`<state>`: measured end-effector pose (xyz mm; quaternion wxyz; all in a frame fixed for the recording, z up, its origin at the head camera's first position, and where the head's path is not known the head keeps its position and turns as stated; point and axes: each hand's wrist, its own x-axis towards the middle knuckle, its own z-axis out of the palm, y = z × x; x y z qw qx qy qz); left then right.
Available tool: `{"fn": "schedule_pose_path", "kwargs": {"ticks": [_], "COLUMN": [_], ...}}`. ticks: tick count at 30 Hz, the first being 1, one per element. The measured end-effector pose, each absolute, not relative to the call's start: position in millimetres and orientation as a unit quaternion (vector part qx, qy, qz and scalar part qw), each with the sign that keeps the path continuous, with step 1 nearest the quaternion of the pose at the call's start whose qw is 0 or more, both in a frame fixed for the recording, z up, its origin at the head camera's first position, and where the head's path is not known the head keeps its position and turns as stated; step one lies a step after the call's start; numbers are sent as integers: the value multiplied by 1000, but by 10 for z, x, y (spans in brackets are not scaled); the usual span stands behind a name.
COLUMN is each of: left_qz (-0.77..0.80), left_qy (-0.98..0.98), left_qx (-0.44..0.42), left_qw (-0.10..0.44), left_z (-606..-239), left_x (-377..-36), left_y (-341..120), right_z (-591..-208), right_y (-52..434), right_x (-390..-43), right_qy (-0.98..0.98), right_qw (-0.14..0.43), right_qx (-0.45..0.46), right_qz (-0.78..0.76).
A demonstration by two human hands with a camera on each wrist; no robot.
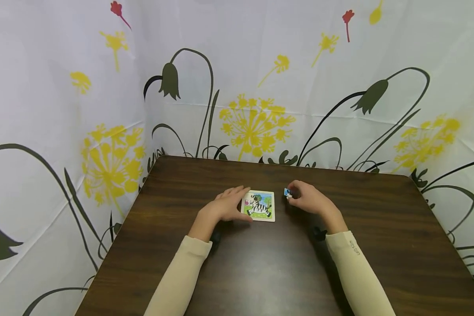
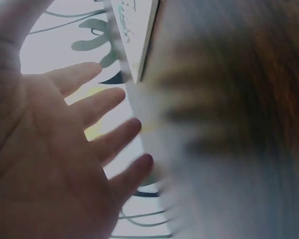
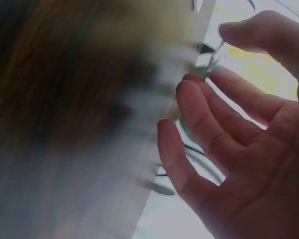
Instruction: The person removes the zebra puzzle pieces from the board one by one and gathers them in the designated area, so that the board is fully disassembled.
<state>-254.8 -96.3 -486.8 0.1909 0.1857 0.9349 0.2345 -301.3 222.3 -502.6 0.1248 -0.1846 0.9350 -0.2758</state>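
Observation:
A small square zebra picture puzzle with a pale border lies flat on the table. My left hand is at its left side, fingers extended and spread, the thumb by its lower left corner; in the left wrist view the palm of that hand holds nothing. To the right of the puzzle, my right hand pinches a small puzzle piece, blue with some black and white. From the right wrist, the piece appears thin and edge-on between thumb and fingers.
The dark wooden table has its far edge close beyond both hands. Behind it and along the left hangs a white cloth printed with yellow, red and dark green flowers.

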Motion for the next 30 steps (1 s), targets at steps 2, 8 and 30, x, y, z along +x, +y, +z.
{"fn": "schedule_pose_path", "kwargs": {"ticks": [2, 8, 30], "left_qz": [255, 265, 193], "left_qy": [929, 926, 948], "left_qx": [172, 138, 145], "left_qw": [204, 232, 207], "left_z": [-4907, -5009, -5045], "left_x": [-2594, -2643, -2640], "left_y": [-970, -944, -921], "right_z": [-5061, -5089, -4953], "right_y": [2239, 2219, 1372], "right_x": [-3034, -3088, -2983], "right_qy": [938, 943, 938], "right_qw": [127, 134, 149], "right_qx": [-175, -158, -222], "right_qz": [-271, -260, -219]}}
